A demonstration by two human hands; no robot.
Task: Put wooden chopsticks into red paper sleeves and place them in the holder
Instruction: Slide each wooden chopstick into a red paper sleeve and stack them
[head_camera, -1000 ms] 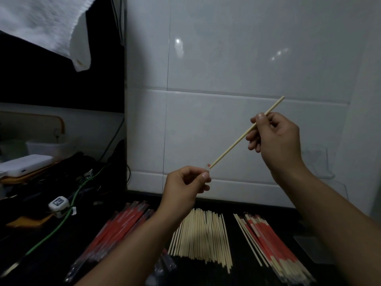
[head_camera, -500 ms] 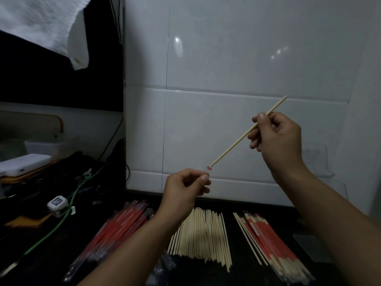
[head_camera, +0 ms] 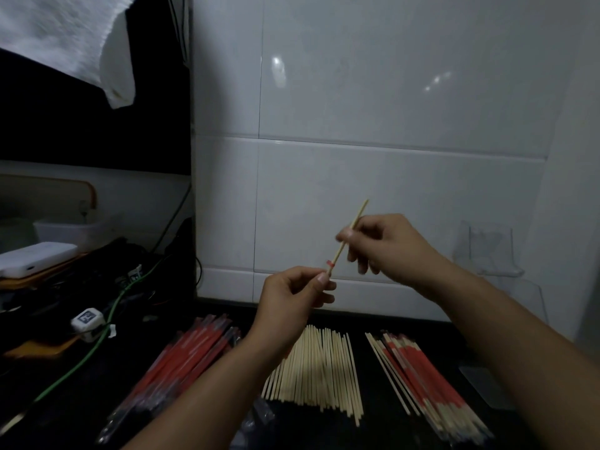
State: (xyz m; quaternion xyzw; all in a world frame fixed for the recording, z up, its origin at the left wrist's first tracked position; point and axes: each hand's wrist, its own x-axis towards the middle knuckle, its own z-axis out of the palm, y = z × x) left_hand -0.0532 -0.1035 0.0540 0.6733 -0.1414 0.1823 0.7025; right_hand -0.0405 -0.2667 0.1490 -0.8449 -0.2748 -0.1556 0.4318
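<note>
1. The right hand (head_camera: 386,246) is raised before the white tiled wall (head_camera: 389,125), thumb and forefinger pinched on a single pale wooden chopstick (head_camera: 344,246); the other fingers curl loosely below it.
2. The chopstick is thin, light tan and straight, tilted with its top end up and to the right of the hand and its lower end down to the left; just above that lower end sits a small red band (head_camera: 330,263), too small to tell whether it is paper or print.
3. The left hand (head_camera: 289,300) is held just below, fingers curled, thumb and forefinger closed at the chopstick's lower tip; whether it also holds a sleeve there I cannot tell.
4. On the dark counter (head_camera: 65,401) below lie three lots: at left a bundle of red sleeves (head_camera: 181,362) in clear wrap, lying at a slant; in the middle a flat spread of bare sticks (head_camera: 318,368), pale and even, partly behind the left forearm; at right a heap of sleeved sticks (head_camera: 425,378), red over the middle with pale wood showing at the near ends.
5. A clear holder (head_camera: 490,251) is fixed to the wall at right, well apart from the hands.
6. At far left a white towel (head_camera: 65,37) hangs above; a green cable (head_camera: 97,342) runs across the clutter below.
</note>
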